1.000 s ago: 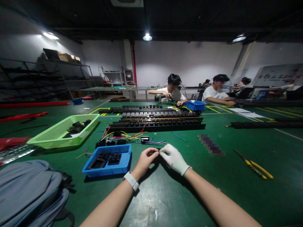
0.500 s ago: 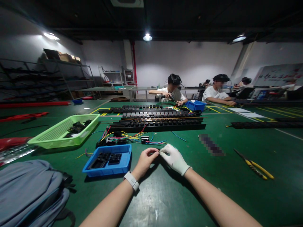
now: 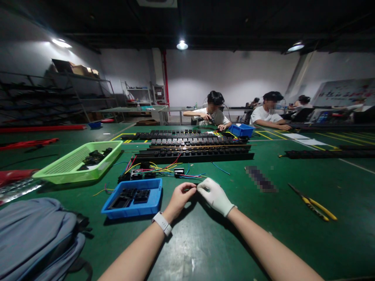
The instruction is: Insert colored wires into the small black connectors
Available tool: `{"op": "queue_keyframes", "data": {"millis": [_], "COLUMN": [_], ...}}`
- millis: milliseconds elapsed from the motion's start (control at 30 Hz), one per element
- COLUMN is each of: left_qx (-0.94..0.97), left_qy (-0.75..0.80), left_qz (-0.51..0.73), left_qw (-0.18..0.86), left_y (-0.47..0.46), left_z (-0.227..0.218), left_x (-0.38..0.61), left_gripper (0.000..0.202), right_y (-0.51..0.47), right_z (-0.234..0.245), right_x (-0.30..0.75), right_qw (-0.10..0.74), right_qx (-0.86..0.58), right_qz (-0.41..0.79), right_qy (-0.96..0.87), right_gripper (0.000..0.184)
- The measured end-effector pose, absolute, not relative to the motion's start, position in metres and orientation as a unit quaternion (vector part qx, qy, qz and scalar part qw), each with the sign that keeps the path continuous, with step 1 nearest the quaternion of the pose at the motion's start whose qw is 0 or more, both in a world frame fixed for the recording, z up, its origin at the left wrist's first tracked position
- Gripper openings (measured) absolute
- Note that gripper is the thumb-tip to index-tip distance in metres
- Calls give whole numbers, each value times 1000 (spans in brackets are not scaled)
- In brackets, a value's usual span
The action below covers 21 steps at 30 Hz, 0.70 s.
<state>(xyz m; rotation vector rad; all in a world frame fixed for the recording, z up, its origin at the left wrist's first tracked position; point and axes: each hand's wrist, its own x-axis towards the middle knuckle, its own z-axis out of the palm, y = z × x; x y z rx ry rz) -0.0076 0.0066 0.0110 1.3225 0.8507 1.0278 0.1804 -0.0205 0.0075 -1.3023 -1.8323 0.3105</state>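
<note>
Over the green table, my left hand, bare and with a pale watch at the wrist, is closed in a pinch. My right hand wears a white glove and pinches too, its fingertips meeting those of the left. What they hold, if anything, is too small and hidden to make out; only a dark patch shows at the fingertips. Just beyond lie loose coloured wires and a small black connector block. Left of my left hand stands a blue tray with black plastic parts in it.
A green basket with black parts stands at left, behind a grey-blue backpack. Long black strips of parts lie across the table. Yellow-handled pliers and a blurred dark object lie at right. Co-workers sit opposite.
Both hands stay pinched together in nearly the same spot. The view has shifted very slightly. The co-worker opposite has moved the hand with a dark tool a little.
</note>
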Motion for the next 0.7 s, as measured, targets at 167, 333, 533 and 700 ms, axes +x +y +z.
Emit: {"op": "queue_keyframes", "data": {"millis": [167,333,533,700], "left_qx": [573,574,583,585], "left_qy": [360,362,359,367], "left_qz": [444,446,443,442], "left_qw": [587,584,579,572], "left_y": [7,10,11,11], "left_z": [10,6,3,3], "left_x": [-8,-7,-8,-8], "left_gripper": [40,40,39,37], "right_y": [-19,-19,-19,-18], "right_z": [5,3,5,3], "right_x": [181,181,181,181], "right_qw": [419,415,416,414], "right_qx": [-523,-520,-524,-522], "right_qz": [120,116,117,118], "right_qy": [-732,-738,-734,-736], "right_gripper": [16,16,16,17]}}
